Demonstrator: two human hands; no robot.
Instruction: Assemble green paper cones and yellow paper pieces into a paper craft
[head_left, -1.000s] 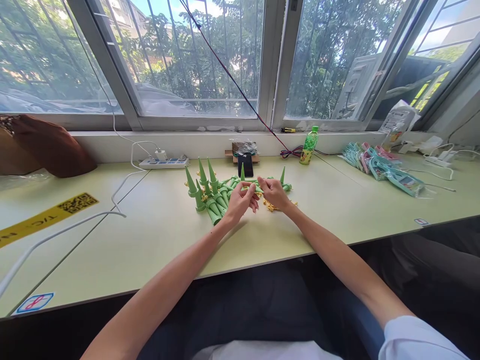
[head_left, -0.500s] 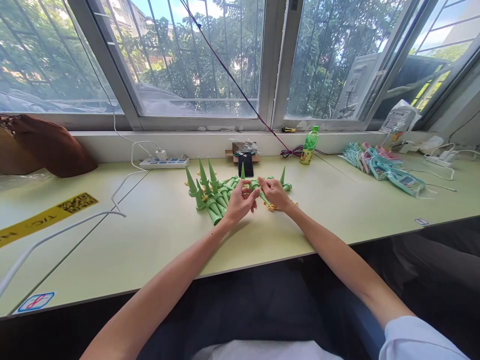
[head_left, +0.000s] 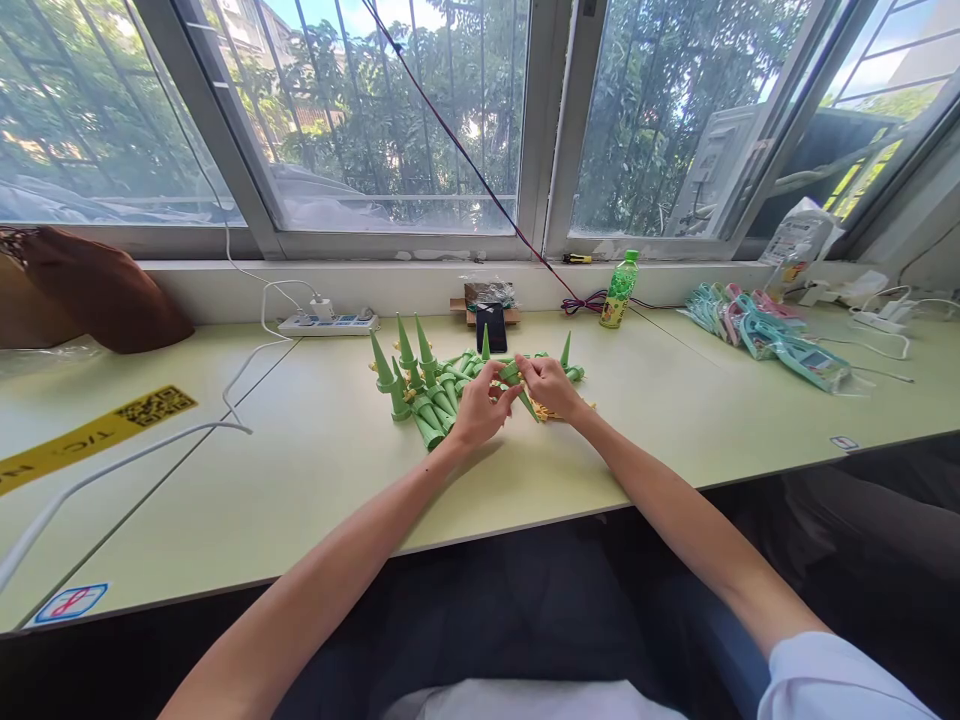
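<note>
Between my hands is a green plastic cone-shaped piece [head_left: 509, 372] with a collar, its narrow tip pointing down toward the table. My left hand [head_left: 482, 408] pinches it from the left, thumb and fingers curled. The fingers of my right hand [head_left: 550, 386] are closed at its right side; what exactly they press on is partly hidden. Left of my hands lies a pile of similar green cones [head_left: 431, 395], several standing point up. Small yellow pieces [head_left: 555, 411] lie under and beside my right hand.
A black phone [head_left: 491, 328] leans on a small box [head_left: 487, 294] behind the cones. Farther right stand a green drink bottle [head_left: 618, 290] and bagged pastel items [head_left: 772, 335]. A power strip [head_left: 330, 324] with a white cable and a brown bag [head_left: 105, 290] are at the left.
My left hand has shifted slightly right, its thumb and fingers closing on the green cone. The cone's collar shows more between my hands. The right hand has barely moved.
</note>
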